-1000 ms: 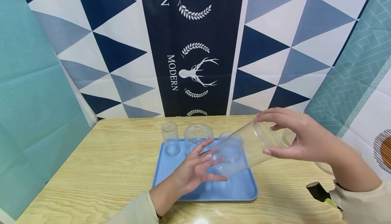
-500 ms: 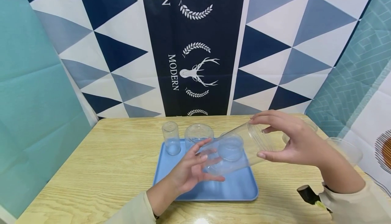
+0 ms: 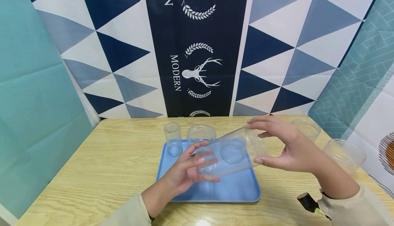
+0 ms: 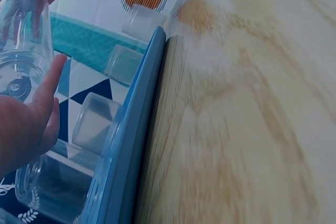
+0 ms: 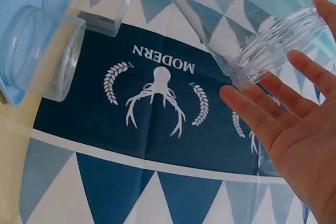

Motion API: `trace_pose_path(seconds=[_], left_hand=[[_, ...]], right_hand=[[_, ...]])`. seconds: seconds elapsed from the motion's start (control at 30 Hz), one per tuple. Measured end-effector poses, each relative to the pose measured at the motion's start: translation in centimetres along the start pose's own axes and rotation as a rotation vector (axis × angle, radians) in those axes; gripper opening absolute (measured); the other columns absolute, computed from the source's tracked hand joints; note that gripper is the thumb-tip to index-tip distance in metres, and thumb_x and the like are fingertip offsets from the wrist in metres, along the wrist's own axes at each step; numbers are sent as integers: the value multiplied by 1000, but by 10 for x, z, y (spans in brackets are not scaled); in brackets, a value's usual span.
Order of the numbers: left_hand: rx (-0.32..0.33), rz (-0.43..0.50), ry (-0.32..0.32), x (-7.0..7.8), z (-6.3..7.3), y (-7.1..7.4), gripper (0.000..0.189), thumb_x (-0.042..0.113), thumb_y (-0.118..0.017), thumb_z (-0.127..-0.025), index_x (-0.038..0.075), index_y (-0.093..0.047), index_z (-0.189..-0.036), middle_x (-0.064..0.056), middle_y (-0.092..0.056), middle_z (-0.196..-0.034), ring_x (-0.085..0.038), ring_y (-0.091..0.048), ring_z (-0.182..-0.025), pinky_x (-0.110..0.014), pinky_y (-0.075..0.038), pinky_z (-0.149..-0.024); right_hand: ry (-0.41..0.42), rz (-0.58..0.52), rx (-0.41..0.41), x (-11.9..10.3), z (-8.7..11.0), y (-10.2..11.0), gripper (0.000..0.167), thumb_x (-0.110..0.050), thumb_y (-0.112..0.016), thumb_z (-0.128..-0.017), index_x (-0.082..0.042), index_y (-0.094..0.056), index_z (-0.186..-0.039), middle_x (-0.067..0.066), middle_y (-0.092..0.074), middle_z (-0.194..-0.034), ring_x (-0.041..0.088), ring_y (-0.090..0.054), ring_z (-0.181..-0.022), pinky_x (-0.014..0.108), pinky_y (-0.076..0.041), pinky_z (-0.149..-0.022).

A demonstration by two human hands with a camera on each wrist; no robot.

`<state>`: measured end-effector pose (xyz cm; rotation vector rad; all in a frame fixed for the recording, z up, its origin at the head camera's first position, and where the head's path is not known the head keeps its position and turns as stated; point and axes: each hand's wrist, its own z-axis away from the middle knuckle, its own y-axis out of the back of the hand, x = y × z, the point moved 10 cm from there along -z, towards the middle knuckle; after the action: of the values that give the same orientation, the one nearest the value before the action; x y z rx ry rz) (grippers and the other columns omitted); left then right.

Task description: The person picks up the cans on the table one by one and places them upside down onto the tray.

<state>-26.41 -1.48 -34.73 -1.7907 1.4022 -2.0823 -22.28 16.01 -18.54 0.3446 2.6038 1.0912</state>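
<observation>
A large clear jar (image 3: 226, 157) with a threaded mouth is tilted in the air above the blue tray (image 3: 215, 197). My right hand (image 3: 286, 143) holds it near the mouth, with fingertips above and thumb below. At the base end, my left hand (image 3: 184, 173) has its fingers spread and mostly straight around the jar; some show through the clear wall. In the right wrist view, the right fingertips meet the threaded rim (image 5: 278, 43). The left wrist view has the jar's base (image 4: 21, 77) close beside the left palm. Firm contact there is hard to judge.
At the tray's back stand a narrow clear jar (image 3: 173, 143), a wide clear jar (image 3: 201, 132) and a short clear jar (image 3: 233, 150), partly behind the held one. Two clear containers, one nearer (image 3: 344, 154) and one farther (image 3: 306, 128), stand at the table's right.
The held jar and my right hand have moved left and slightly lower, with the jar tilting nearer to level. My left hand has shifted a little left; the jar's base sits deeper among its fingers.
</observation>
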Motion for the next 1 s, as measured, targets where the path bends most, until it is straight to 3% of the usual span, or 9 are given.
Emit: trace_pose_path(seconds=[0.27, 0.43, 0.63, 1.0], left_hand=[[20, -73, -37, 10, 7, 9, 53, 4, -59, -88, 16, -44, -137, -18, -33, -141, -46, -35, -134, -65, -47, -85], [33, -137, -62, 20, 13, 13, 53, 3, -55, -90, 15, -43, -139, -18, -35, -140, -42, -42, -130, -64, -49, -82], [40, -162, -92, 32, 21, 20, 52, 3, -54, -90, 14, -43, -139, -15, -39, -136, -35, -48, -126, -61, -51, -79], [-50, -203, -175, 57, 38, 28, 51, 0, -47, -90, 13, -47, -139, -13, -47, -132, -33, -55, -120, -59, -53, -76]], right_hand=[[-54, 40, -42, 1, 1, -9, 79, -24, -90, -66, -5, -55, -134, 7, -54, -134, 14, -51, -121, 17, -51, -83], [-122, 57, -81, 6, 5, -14, 83, -19, -90, -64, -6, -52, -137, 5, -53, -136, 14, -49, -124, 18, -51, -85], [-160, 6, -66, 10, 12, -15, 80, -8, -87, -64, -3, -52, -135, 7, -54, -134, 14, -54, -118, 21, -53, -82], [-257, 11, -55, 25, 32, -21, 67, -4, -84, -70, -9, -55, -131, -1, -58, -125, 14, -60, -107, 25, -56, -78]])
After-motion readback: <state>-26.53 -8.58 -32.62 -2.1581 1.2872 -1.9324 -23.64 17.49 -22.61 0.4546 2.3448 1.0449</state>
